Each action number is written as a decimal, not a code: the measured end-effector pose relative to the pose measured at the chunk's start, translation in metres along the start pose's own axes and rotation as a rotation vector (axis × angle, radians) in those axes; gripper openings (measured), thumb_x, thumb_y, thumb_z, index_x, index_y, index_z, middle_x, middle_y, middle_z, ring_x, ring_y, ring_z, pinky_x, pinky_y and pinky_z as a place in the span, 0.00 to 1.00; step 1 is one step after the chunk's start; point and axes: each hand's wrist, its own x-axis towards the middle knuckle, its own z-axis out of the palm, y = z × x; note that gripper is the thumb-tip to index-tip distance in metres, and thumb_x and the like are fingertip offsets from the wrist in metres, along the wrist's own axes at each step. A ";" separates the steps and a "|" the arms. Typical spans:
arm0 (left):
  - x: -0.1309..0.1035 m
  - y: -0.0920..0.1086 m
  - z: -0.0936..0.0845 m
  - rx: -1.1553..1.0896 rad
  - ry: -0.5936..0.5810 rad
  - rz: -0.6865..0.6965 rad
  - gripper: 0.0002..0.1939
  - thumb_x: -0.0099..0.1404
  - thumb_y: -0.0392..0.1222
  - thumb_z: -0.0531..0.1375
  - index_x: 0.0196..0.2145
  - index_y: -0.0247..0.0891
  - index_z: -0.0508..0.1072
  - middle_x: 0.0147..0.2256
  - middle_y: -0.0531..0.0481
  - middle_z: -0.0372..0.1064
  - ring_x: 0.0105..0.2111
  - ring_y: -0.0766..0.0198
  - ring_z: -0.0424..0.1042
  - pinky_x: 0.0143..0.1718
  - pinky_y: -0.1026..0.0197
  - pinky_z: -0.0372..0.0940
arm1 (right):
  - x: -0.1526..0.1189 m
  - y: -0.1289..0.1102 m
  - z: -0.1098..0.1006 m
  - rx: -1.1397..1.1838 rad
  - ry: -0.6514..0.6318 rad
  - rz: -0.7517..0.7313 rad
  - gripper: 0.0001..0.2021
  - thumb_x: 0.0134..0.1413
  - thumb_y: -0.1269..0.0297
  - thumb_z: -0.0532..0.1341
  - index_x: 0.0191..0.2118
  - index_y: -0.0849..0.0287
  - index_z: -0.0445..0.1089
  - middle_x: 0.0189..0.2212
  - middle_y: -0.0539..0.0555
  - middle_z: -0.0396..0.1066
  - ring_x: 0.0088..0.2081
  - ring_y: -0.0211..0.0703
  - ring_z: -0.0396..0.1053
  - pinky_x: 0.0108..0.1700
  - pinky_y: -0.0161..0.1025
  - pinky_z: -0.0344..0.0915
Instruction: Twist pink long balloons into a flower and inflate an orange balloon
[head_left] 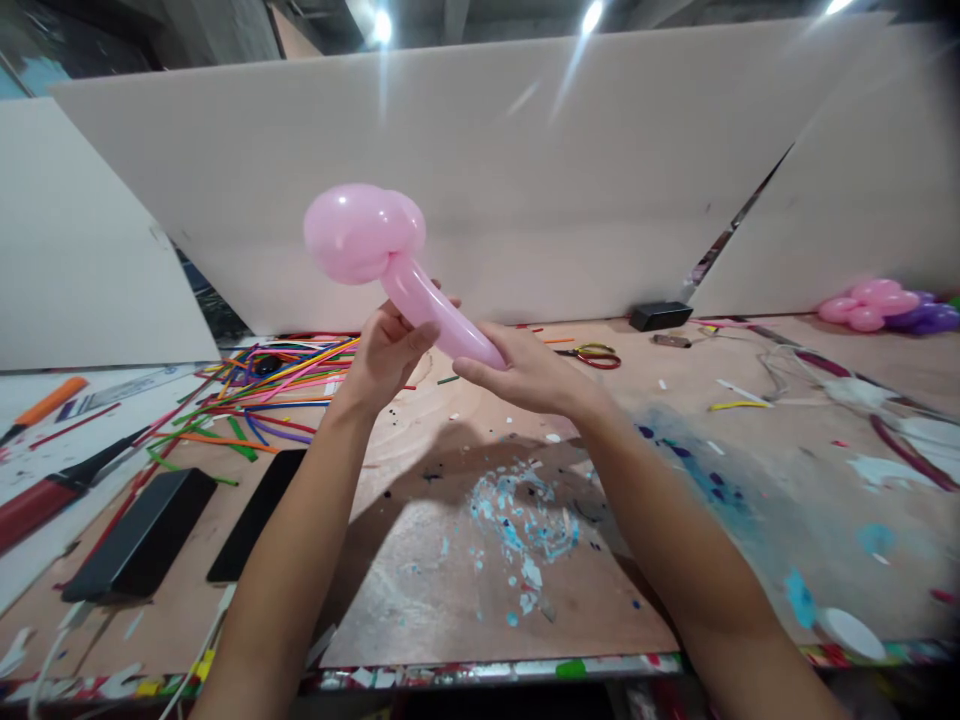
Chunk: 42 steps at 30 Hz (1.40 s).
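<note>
A pink twisting balloon [442,318] is held up above the worktable, tilted, with rounded bubbles at its upper left end and a long straight part running down to the right. My left hand [391,350] is closed round the middle of the straight part, thumb in front and some fingertips showing behind it. Around the lower right end my right hand [517,368] is closed, its thumb lying along the near side. The fingers behind the balloon are partly hidden.
Several uninflated balloons [300,385] lie in a pile at left, near a black box [146,530] and a phone [259,510]. Scissors [596,355] and another black box [660,316] lie farther back. Finished pink balloons [866,303] sit at far right. White boards [525,180] stand behind.
</note>
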 end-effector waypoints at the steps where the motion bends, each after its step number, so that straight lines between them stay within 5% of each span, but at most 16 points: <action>1: -0.001 0.000 -0.001 -0.011 0.001 -0.004 0.28 0.56 0.57 0.68 0.51 0.44 0.69 0.45 0.44 0.76 0.51 0.50 0.74 0.52 0.47 0.70 | -0.001 0.000 -0.001 0.062 -0.048 0.013 0.20 0.61 0.43 0.56 0.41 0.57 0.67 0.32 0.52 0.70 0.29 0.40 0.66 0.29 0.36 0.58; 5: -0.004 0.005 -0.001 -0.022 -0.027 -0.026 0.31 0.54 0.59 0.68 0.52 0.43 0.69 0.45 0.43 0.76 0.49 0.48 0.75 0.49 0.46 0.71 | -0.005 -0.005 -0.005 0.314 -0.228 0.047 0.20 0.63 0.43 0.54 0.36 0.57 0.63 0.26 0.50 0.67 0.25 0.37 0.66 0.25 0.34 0.61; 10: -0.004 0.009 0.004 0.004 -0.052 -0.048 0.30 0.56 0.66 0.63 0.48 0.44 0.70 0.44 0.44 0.75 0.49 0.48 0.74 0.49 0.44 0.71 | -0.008 -0.006 -0.011 0.319 -0.296 0.065 0.22 0.64 0.42 0.51 0.34 0.57 0.63 0.23 0.49 0.67 0.22 0.35 0.64 0.23 0.33 0.60; 13: -0.003 0.010 0.012 -0.058 0.052 -0.025 0.26 0.62 0.69 0.55 0.44 0.45 0.69 0.40 0.48 0.73 0.45 0.54 0.75 0.50 0.45 0.70 | -0.006 -0.001 -0.012 0.194 -0.323 0.092 0.21 0.63 0.42 0.53 0.38 0.58 0.67 0.27 0.51 0.70 0.23 0.36 0.65 0.24 0.34 0.60; 18: -0.003 0.013 0.029 -0.310 0.362 -0.086 0.17 0.59 0.52 0.64 0.27 0.40 0.62 0.21 0.58 0.58 0.21 0.71 0.67 0.32 0.62 0.71 | -0.002 -0.005 0.006 -0.145 -0.194 0.038 0.25 0.60 0.40 0.55 0.47 0.58 0.70 0.43 0.59 0.75 0.38 0.47 0.72 0.37 0.37 0.64; 23: -0.003 0.023 0.037 -0.531 0.533 -0.180 0.19 0.56 0.43 0.63 0.22 0.39 0.54 0.17 0.62 0.49 0.14 0.76 0.56 0.20 0.69 0.62 | -0.001 -0.017 0.027 -0.384 -0.138 0.100 0.30 0.64 0.40 0.47 0.53 0.61 0.68 0.46 0.64 0.75 0.45 0.53 0.72 0.44 0.40 0.63; 30: -0.004 0.025 0.045 -0.636 0.508 -0.185 0.23 0.56 0.40 0.61 0.19 0.39 0.47 0.15 0.61 0.42 0.12 0.77 0.49 0.15 0.70 0.53 | 0.000 -0.022 0.029 -0.544 -0.161 0.037 0.22 0.67 0.48 0.46 0.49 0.59 0.67 0.42 0.61 0.77 0.40 0.56 0.75 0.39 0.43 0.62; 42: -0.005 0.026 0.054 -0.653 0.547 -0.242 0.24 0.60 0.38 0.57 0.18 0.38 0.42 0.14 0.61 0.36 0.10 0.78 0.42 0.12 0.71 0.45 | 0.003 -0.026 0.031 -0.619 -0.212 0.051 0.24 0.70 0.53 0.42 0.42 0.61 0.71 0.41 0.62 0.77 0.42 0.54 0.75 0.41 0.43 0.62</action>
